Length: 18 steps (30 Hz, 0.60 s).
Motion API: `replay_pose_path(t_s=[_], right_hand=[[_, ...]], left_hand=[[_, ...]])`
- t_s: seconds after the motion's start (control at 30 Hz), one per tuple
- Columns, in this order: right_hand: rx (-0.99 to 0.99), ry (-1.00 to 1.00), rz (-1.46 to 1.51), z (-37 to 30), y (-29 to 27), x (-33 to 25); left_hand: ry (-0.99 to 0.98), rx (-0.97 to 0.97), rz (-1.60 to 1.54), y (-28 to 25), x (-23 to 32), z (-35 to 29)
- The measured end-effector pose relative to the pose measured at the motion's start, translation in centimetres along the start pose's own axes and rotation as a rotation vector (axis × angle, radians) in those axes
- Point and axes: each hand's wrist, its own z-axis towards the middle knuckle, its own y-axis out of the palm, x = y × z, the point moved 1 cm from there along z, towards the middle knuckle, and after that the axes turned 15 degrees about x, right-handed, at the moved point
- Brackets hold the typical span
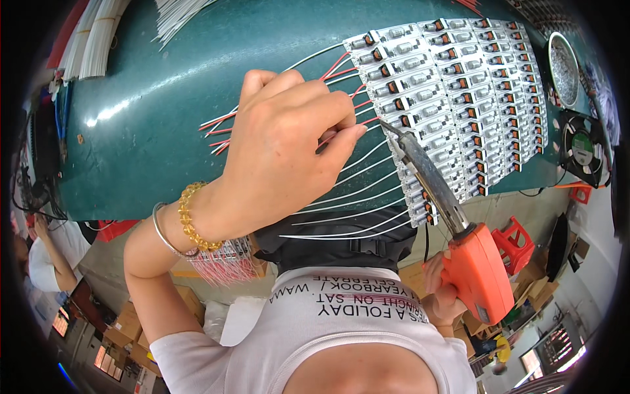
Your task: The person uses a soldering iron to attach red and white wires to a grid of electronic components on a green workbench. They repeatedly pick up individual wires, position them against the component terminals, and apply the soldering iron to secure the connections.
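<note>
My left hand (282, 148) hovers over the green table (151, 98), fingers pinched on a thin red wire (328, 139) beside a panel of small white circuit boards (459, 85). Its wrist carries a yellow bead bracelet and a silver bangle. Red and white wires (354, 197) fan out from the panel's left edge toward me. My right hand (438, 289), low on the right, grips an orange soldering gun (476, 269). Its dark metal tip (387, 126) reaches the panel's left edge, close to my left fingertips.
Bundles of white wires (98, 36) lie at the table's far left. A round metal bowl (564, 65) and a small black fan (581, 148) sit at the right. A red stool (515, 240), cardboard boxes (128, 325) and another person (42, 262) are below the table edge.
</note>
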Motion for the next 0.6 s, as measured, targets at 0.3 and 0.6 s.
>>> replay_pose_path(t_s=[0.3,0.6], right_hand=[[0.290,0.065,0.528,-0.9,1.5,1.4],[0.360,0.097,0.915,3.6,0.9,-0.4]], left_hand=[[0.004,-0.022,0.008,-0.1,0.2,0.2],[0.311,0.133,0.195,0.4,-0.5,7.4]])
